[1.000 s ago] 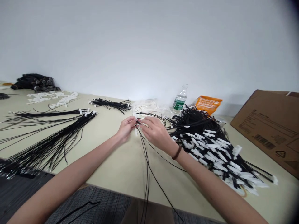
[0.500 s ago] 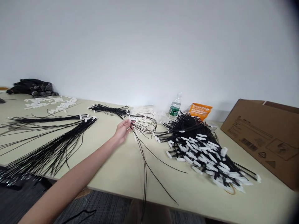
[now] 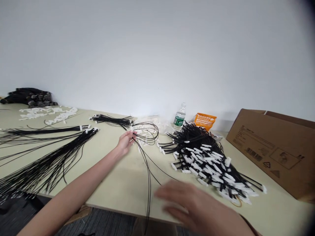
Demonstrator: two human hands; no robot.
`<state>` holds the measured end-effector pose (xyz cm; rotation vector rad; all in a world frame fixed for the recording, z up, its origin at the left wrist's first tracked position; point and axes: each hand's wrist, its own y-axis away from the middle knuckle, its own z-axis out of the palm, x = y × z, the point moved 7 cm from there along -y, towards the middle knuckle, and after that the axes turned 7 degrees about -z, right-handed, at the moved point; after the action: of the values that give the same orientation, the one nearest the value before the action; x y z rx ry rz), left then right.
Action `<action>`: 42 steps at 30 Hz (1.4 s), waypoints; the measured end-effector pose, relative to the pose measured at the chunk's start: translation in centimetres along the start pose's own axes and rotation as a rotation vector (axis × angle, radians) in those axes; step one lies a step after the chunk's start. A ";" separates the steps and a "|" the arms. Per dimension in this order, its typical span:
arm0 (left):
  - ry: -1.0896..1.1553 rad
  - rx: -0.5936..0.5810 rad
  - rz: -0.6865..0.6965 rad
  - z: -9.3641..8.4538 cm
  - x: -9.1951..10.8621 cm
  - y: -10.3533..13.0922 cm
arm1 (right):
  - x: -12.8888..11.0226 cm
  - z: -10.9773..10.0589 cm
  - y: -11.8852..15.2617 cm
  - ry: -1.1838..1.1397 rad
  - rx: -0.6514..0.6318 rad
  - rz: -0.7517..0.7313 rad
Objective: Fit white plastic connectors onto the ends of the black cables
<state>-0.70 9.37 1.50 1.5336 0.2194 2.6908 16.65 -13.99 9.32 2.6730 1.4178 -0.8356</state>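
Note:
My left hand (image 3: 126, 141) is closed around thin black cables (image 3: 148, 177) near the middle of the table. Part of these cables loops out to the right of the fingers, and loose ends hang down over the table's front edge. A white piece shows at the fingertips. My right hand (image 3: 180, 201) is at the lower right, blurred by motion, with thumb and fingers apart and nothing seen between them. It is beside the hanging cable ends; whether it touches them I cannot tell.
A heap of black cables with white connectors (image 3: 209, 164) lies on the right, before a cardboard box (image 3: 268, 154). Behind it are a water bottle (image 3: 179, 117) and an orange packet (image 3: 204, 121). Cable bundles (image 3: 61, 150) and white connector pieces (image 3: 61, 114) lie on the left.
My right hand has come into view from the lower right, towards the hanging cables. My left hand still grips the cables. The whole view has shifted slightly.

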 end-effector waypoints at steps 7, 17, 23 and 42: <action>0.018 -0.056 -0.029 0.1 0.6 -0.1 | 9.0 -1.5 -10.1 0.341 0.332 -0.203; 0.128 -0.350 -0.082 6.0 3.1 0.0 | 10.1 -4.4 -14.2 0.828 0.543 -0.279; 0.191 -0.471 -0.090 11.7 5.9 -1.0 | 11.1 -9.0 -13.9 0.946 0.876 -0.241; 0.199 -0.430 -0.214 15.3 5.6 -2.4 | 12.3 -12.2 -12.7 0.832 0.933 -0.268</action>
<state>9.45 13.89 13.63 1.0596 -0.1717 2.5035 17.89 5.93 17.21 3.9183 1.8972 -0.4285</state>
